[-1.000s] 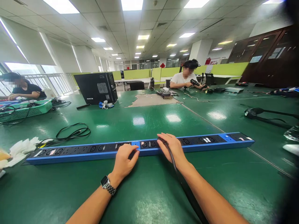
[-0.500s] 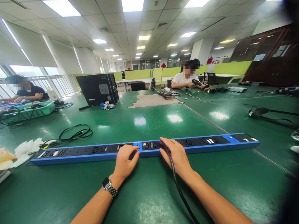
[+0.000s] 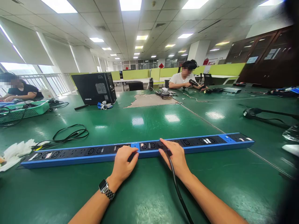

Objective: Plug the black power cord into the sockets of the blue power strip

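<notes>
Right hand [image 3: 175, 155] stays closed on the plug [image 3: 161, 145] at the strip [image 3: 148, 153], barely shifted; left hand [image 3: 123, 161] rests curled there, grip unclear, so plug and strip remain together

Bright ceiling panels [image 3: 130, 5], glare on tabletop [image 3: 149, 129], dark blurred right edge

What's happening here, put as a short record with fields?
Surface: glossy green table
Main object: long blue-and-black power strip with sockets
Left hand: at the strip, near its middle
Right hand: fingers around a black plug on a thick black cable, at the strip
Plug fully seated: cannot tell
Behind the strip: loose black cable coil, black boxy computer case
Others: person in white, person in black
</notes>
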{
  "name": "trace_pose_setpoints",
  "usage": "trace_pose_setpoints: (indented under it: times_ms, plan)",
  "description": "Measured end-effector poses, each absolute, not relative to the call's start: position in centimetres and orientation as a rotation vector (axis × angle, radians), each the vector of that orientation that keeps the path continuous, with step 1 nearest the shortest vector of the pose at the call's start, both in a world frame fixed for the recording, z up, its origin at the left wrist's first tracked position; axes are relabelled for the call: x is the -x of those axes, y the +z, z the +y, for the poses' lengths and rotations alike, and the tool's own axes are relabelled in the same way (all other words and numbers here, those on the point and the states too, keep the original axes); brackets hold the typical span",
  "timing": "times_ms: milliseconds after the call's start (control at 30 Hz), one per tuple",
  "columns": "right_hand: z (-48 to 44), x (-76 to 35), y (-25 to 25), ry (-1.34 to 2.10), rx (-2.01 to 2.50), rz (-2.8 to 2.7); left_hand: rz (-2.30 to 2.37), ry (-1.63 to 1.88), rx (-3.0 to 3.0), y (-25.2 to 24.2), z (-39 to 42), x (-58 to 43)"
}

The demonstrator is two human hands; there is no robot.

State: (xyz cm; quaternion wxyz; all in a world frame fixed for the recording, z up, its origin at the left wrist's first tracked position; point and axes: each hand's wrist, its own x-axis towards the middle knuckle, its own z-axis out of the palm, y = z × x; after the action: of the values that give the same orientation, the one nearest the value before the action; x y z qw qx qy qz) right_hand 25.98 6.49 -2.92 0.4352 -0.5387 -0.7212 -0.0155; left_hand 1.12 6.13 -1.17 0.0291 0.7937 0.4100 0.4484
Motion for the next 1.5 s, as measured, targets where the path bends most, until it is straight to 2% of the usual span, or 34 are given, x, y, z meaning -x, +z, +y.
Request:
trace_pose_setpoints:
  times_ms: [833,1100,1500]
  plan:
    - [7.6,-25.7,-3.6,0.158,1.352,-1.534,1.257,1.376,-2.465,-1.0,6.0,-1.3]
    - [7.1,-25.8,-2.5,0.503,1.302,-1.197,1.252,1.381,-2.466,-1.2,6.1,-1.3]
    - [5.5,-24.6,-1.8,0.316,1.195,-1.515,1.163,1.34,-2.542,-0.6,5.5,-1.7]
